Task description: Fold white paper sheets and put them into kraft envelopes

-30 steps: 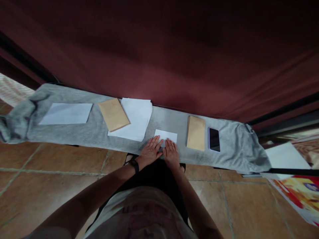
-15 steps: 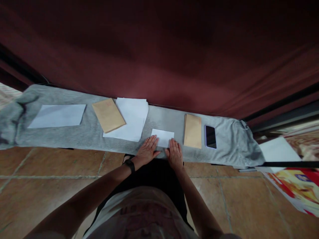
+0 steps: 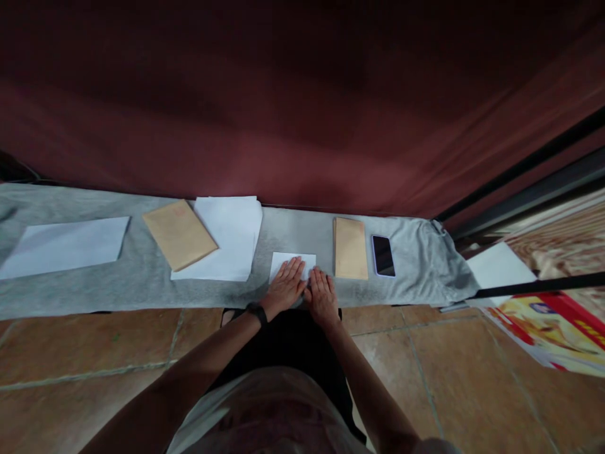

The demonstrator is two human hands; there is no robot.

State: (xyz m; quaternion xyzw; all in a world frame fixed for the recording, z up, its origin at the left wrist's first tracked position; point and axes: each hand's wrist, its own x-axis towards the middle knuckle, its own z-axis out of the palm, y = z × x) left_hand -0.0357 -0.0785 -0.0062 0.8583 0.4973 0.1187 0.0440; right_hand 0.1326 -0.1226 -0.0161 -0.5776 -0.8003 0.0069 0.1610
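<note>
A small white paper rectangle (image 3: 280,260), perhaps folded, lies flat on the grey cloth (image 3: 293,230) in front of me. Flat across its middle rests my left hand (image 3: 286,284), fingers stretched out and pointing away from me. My right hand (image 3: 322,295) lies at the paper's right edge, also with straight fingers, its thumb side close to the left hand. Neither hand grips anything. Beyond my right hand is a stack of brown envelopes (image 3: 350,249). The near part of the paper is hidden under my hands.
Left of my hands, a brown envelope stack (image 3: 179,234) overlaps white sheets (image 3: 231,236). Another white sheet (image 3: 70,243) lies farther left. A phone (image 3: 383,256) is at the right. A dark red curtain (image 3: 265,139) hangs behind; a colourful box (image 3: 553,328) stands by the right end.
My left hand has slid right over the small paper, from its left side onto its middle, nearer my right hand. The whole view has shifted and turned slightly.
</note>
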